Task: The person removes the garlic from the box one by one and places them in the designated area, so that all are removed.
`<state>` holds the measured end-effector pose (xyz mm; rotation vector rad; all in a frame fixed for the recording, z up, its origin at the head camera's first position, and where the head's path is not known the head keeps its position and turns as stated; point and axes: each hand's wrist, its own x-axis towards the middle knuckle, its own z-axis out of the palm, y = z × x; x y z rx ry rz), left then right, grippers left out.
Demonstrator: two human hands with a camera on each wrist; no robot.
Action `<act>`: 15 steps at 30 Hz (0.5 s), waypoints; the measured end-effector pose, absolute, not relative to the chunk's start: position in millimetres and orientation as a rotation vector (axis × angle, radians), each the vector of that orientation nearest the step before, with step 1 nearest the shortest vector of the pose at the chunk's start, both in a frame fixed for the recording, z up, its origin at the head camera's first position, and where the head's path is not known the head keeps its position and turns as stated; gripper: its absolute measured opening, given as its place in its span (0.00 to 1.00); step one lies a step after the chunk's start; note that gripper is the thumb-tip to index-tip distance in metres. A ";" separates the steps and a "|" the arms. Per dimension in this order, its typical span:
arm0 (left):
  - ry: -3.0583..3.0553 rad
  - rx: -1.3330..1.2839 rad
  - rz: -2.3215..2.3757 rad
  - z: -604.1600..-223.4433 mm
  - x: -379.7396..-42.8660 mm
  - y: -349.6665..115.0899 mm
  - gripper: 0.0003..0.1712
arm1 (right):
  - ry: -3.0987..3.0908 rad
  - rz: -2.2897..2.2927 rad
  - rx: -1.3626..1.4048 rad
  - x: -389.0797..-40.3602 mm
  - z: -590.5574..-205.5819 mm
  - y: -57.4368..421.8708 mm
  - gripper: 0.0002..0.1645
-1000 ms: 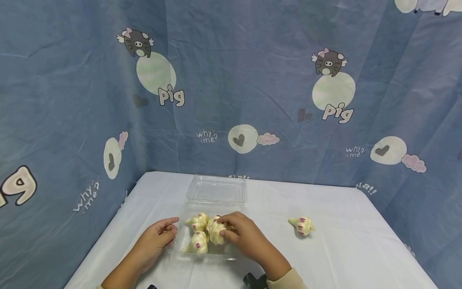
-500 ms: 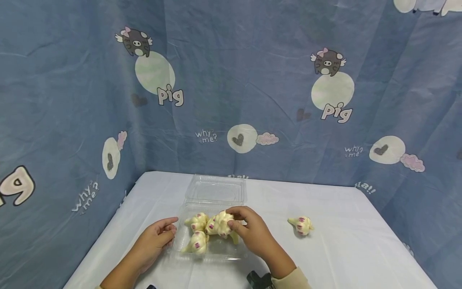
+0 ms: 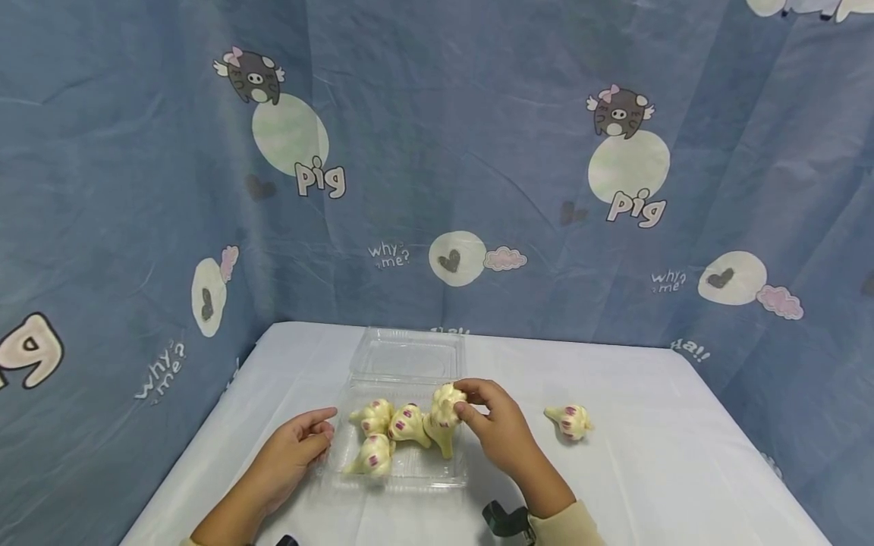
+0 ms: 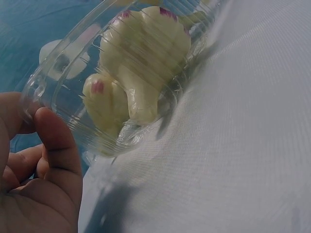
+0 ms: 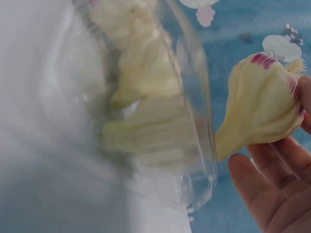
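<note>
A clear plastic clamshell container (image 3: 423, 481) lies on the white table with its lid (image 3: 410, 356) folded back. Inside are pale garlic bulbs with purple marks: one at the back left (image 3: 374, 415), one at the front left (image 3: 374, 455), one near the middle (image 3: 408, 425). My right hand (image 3: 501, 428) grips another garlic bulb (image 5: 265, 99) by its rounded end, over the container's right side, stem pointing down. At the container's left edge, my left hand (image 3: 293, 455) pinches the rim between thumb and finger (image 4: 56, 131).
One more garlic bulb (image 3: 572, 422) lies on the white tablecloth (image 3: 655, 470) to the right. A blue printed curtain (image 3: 437, 152) hangs behind and beside the table. A dark strap piece (image 3: 505, 519) sits at the right wrist.
My right hand has moved right and slightly away with its garlic bulb, from beside the middle bulb to the container's right side. My left hand has stayed at the left edge.
</note>
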<state>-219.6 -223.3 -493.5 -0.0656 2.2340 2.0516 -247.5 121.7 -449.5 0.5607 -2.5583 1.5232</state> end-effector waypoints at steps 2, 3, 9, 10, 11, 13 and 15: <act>2.231 -0.063 2.056 -493.1 -219.7 -223.1 0.32 | -2.541 1.535 0.534 -248.1 -449.4 124.7 0.18; 2.229 -0.062 2.056 -492.9 -219.7 -223.1 0.32 | -2.529 1.544 0.525 -248.1 -448.9 126.1 0.18; 2.234 -0.057 2.054 -493.1 -220.5 -223.3 0.32 | -2.487 1.531 0.463 -249.1 -448.6 135.1 0.18; 2.237 -0.056 2.052 -493.3 -220.6 -223.3 0.32 | -2.486 1.523 0.459 -249.3 -449.4 137.2 0.18; 2.236 -0.056 2.050 -493.4 -220.6 -223.2 0.32 | -2.484 1.526 0.448 -249.6 -449.9 139.3 0.19; 2.240 -0.060 2.046 -493.3 -220.4 -223.0 0.32 | -2.488 1.525 0.418 -249.7 -450.9 143.6 0.19; 2.244 -0.066 2.041 -493.1 -220.1 -222.7 0.32 | -2.483 1.530 0.390 -249.4 -451.5 148.0 0.19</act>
